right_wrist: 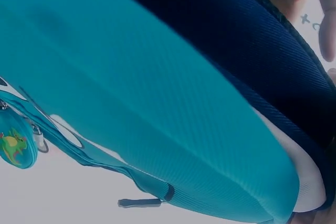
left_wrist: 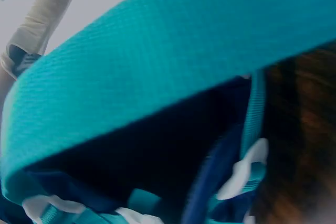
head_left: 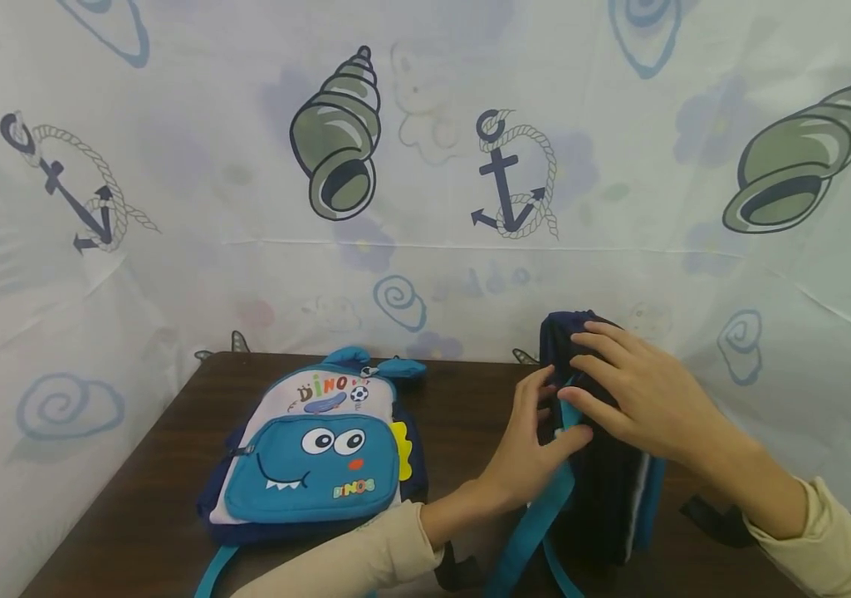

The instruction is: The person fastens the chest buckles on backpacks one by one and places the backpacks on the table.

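Nearest you, cream sleeves (head_left: 354, 552) reach in, and a wide teal strap (head_left: 533, 531) runs down from the navy backpack (head_left: 597, 507) toward the desk's near edge. The pack stands upright toward the right edge, its teal front turned rightward, a round dinosaur charm (right_wrist: 17, 139) beside that front. Your left hand (head_left: 525, 457) is at the strap's upper end, fingers up, thumb out; whether it's gripping, I can't tell. And here's your right hand (head_left: 645, 394), fingers extended and spread against the upper pack! Left of you lies the Dino backpack (head_left: 305, 473), face up, nearer the left edge. Beyond the desk's (head_left: 149, 465) far edge hangs a pale cloth (head_left: 440, 307) printed with shells and anchors.
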Action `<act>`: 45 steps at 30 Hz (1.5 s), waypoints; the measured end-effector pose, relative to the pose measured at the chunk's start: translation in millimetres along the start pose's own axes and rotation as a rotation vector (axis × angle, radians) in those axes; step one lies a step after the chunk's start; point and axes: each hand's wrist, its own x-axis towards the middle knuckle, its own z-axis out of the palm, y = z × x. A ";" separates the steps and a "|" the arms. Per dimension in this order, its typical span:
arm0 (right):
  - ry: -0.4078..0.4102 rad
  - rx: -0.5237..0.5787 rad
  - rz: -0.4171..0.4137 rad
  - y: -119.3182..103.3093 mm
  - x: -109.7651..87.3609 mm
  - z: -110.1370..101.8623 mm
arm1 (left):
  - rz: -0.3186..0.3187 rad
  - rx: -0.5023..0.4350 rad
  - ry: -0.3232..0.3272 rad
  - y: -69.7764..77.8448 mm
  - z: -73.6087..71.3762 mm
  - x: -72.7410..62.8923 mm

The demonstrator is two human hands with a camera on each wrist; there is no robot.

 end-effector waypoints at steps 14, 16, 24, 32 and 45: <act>-0.007 -0.027 -0.006 4.2 -1.8 2.1 | -0.477 -0.244 0.081 -59.4 -5.8 -6.7; -0.002 -0.032 -0.027 4.8 -1.8 2.8 | -0.502 -0.244 0.045 -65.1 -3.2 -10.2; -0.001 -0.040 -0.044 6.3 -2.1 4.7 | -0.475 -0.220 -0.043 -64.2 4.3 -15.9; 0.015 -0.031 -0.040 6.6 -3.7 5.0 | -0.380 -0.078 -0.183 -81.6 8.6 -24.6; -0.006 -0.036 -0.044 7.5 -3.4 6.2 | -0.250 0.499 -0.088 -75.2 33.4 -22.3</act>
